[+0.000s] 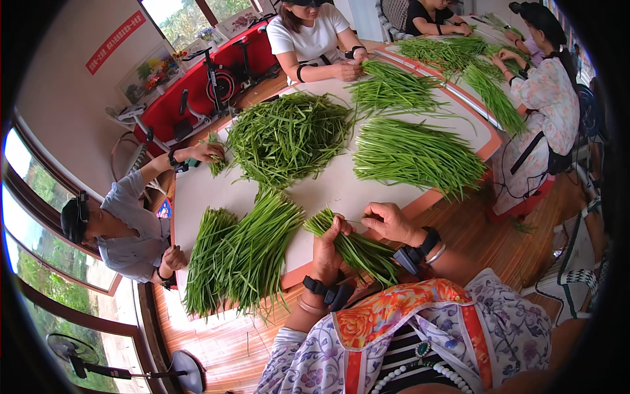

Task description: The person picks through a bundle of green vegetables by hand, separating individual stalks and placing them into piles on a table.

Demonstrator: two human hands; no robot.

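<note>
- In the head view, the left hand (330,241) is wrapped around a bunch of long green stems (367,255), gripping it near its gathered upper end.
- The right hand (391,223) is narrowed beside the bunch, thumb and fingertips drawn together; whether they pinch a single thin stem is too small to tell.
- The bunch slants in front of the person, near the edge of the pale table (331,192), its gathered end toward the table and its loose leaves trailing down and right, near the right wrist.
- It should be light and limp, firmer at the gathered end and floppier along the leaves; damp stems could slide on one another.
- The best hold is probably a snug one around the gathered end; squeezing hard or bending sharply could bruise or snap the stems.
- Left of the left hand lie two long bundles (262,246), their leaves reaching past the table edge; beyond stands a tangled heap (289,139), likely looser to grasp.
- Another large bundle (417,156) lies farther right; at left, a co-worker's hand (209,152) touches a small bunch (216,164).
</note>
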